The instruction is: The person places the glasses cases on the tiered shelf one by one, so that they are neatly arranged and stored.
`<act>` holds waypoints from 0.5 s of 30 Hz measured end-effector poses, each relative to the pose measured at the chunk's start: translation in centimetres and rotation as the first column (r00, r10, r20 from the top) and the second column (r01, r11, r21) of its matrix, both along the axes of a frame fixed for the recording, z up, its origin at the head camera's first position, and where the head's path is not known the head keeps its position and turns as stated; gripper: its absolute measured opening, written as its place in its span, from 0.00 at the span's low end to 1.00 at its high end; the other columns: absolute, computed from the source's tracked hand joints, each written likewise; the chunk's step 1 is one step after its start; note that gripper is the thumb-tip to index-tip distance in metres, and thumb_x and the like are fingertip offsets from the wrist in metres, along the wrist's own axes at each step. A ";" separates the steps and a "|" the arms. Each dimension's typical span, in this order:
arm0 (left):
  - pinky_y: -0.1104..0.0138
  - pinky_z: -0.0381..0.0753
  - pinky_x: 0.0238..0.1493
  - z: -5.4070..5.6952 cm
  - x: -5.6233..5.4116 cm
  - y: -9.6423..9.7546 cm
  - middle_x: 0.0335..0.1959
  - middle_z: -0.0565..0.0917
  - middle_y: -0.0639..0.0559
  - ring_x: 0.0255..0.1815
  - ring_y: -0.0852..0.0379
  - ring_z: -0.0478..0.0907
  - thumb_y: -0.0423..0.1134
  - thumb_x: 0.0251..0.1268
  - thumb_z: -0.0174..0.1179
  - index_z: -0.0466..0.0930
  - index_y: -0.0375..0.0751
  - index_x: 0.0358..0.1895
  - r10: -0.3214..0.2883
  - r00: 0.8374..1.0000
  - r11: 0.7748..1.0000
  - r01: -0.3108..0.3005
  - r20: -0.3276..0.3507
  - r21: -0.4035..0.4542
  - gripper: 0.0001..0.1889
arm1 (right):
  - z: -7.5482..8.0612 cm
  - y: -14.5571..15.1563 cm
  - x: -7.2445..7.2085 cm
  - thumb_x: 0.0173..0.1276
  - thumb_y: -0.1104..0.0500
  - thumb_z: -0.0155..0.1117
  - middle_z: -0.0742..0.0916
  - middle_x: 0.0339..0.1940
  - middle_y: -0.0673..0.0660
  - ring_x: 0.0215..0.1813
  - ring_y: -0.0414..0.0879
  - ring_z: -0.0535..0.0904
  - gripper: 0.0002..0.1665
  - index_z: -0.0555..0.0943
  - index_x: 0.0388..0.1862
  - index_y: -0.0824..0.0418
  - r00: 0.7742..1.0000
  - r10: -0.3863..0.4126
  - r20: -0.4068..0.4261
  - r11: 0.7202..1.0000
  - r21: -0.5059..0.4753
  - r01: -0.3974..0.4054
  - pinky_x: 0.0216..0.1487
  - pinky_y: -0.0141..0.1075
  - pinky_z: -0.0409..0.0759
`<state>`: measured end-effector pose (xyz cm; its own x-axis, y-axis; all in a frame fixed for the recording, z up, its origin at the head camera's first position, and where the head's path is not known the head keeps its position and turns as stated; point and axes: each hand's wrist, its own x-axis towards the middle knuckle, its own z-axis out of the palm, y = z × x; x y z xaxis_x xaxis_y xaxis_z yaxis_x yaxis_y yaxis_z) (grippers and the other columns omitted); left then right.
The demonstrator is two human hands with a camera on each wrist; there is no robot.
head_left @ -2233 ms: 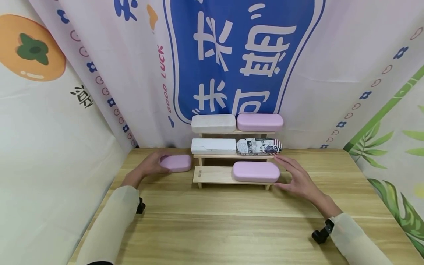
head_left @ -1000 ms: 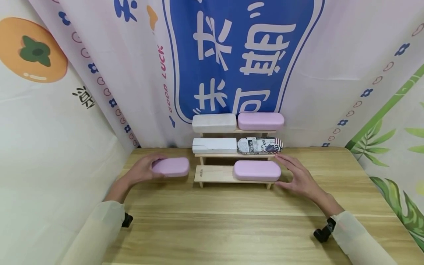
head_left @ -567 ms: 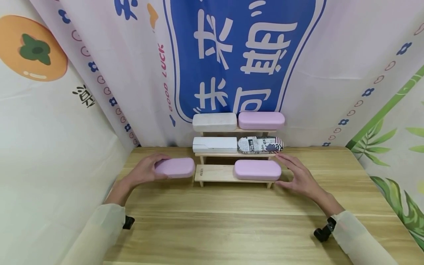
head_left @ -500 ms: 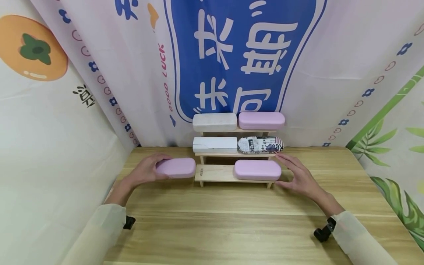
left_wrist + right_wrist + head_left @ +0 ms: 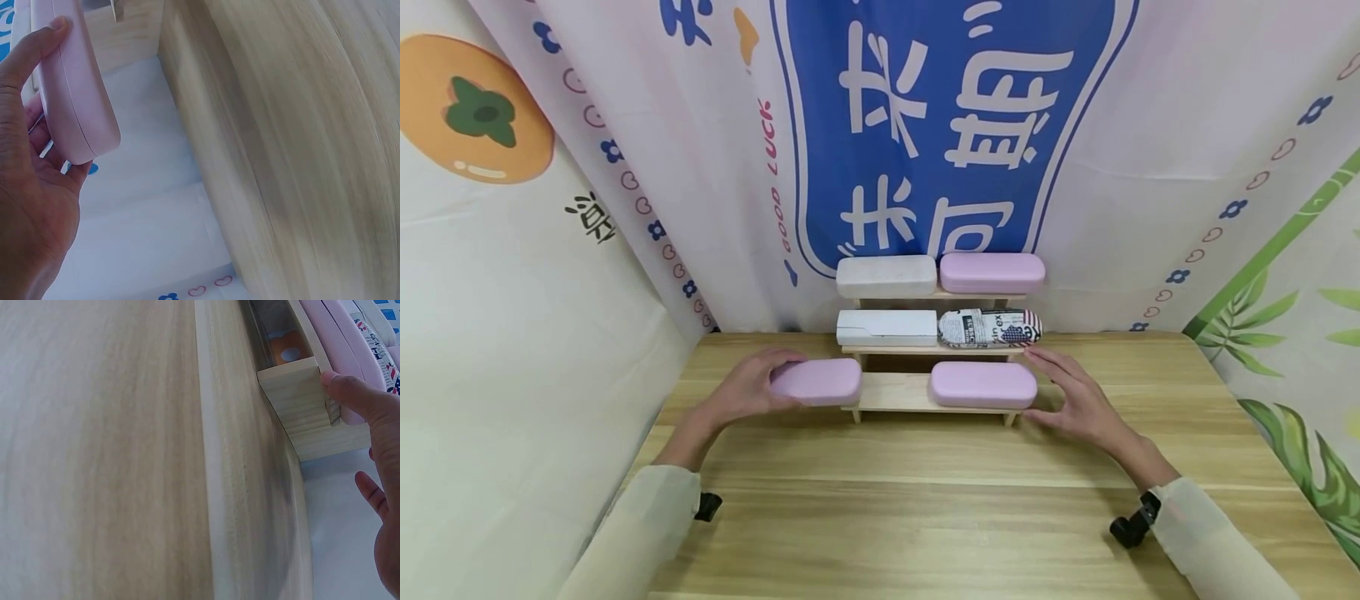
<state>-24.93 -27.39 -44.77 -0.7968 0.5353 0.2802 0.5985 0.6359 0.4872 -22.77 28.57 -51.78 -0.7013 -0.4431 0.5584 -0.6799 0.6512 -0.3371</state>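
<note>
In my left hand is a pink glasses case, gripped by its left end between thumb and fingers. Its right end overlaps the left end of the lowest step of a three-tier wooden stand. The left wrist view shows the thumb pressing on one long side of the case. A second pink glasses case sits on that step's right half. My right hand is at the stand's right end, fingers extended toward the middle step, and its thumb rests against the lowest step's end.
On the middle step are a white glasses case and a newsprint-patterned glasses case. The top step bears a pale grey glasses case and another pink glasses case. A printed curtain hangs behind the wooden table.
My left hand has carried the pink glasses case from the table beside the stand, first toward me, then rightward over the lowest step's left end. My right hand has stayed at the stand.
</note>
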 end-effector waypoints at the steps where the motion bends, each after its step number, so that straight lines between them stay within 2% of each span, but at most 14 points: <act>1: 0.45 0.83 0.59 0.0 0.0 0.2 0.57 0.88 0.39 0.56 0.40 0.84 0.37 0.41 0.87 0.84 0.35 0.61 -0.004 1.000 1.000 0.004 0.000 0.003 0.38 | 0.0 0.0 0.0 0.39 0.56 0.94 0.74 0.80 0.58 0.76 0.57 0.70 0.67 0.70 0.80 0.60 1.000 0.000 0.002 1.000 -0.001 0.000 0.82 0.28 0.53; 8: 0.45 0.83 0.61 0.2 0.1 1.7 0.58 0.88 0.40 0.58 0.41 0.84 0.39 0.41 0.88 0.84 0.36 0.63 -0.024 1.000 1.000 0.023 -0.003 -0.009 0.39 | 0.0 0.1 0.1 0.40 0.56 0.94 0.74 0.80 0.58 0.75 0.57 0.71 0.67 0.70 0.81 0.59 1.000 0.004 0.005 1.000 -0.007 -0.004 0.81 0.28 0.53; 15: 0.44 0.83 0.61 0.1 0.2 3.3 0.58 0.88 0.40 0.58 0.41 0.85 0.40 0.39 0.89 0.85 0.37 0.61 -0.037 0.998 0.999 0.037 -0.041 -0.006 0.39 | 0.0 0.0 0.1 0.40 0.56 0.94 0.74 0.80 0.60 0.75 0.57 0.71 0.66 0.71 0.80 0.61 1.000 0.015 -0.012 1.000 -0.011 -0.015 0.81 0.28 0.53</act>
<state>-24.76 -24.05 -44.62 -0.7643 0.5658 0.3092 0.6411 0.6155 0.4584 -22.72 28.61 -51.74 -0.6882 -0.4468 0.5716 -0.6932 0.6373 -0.3365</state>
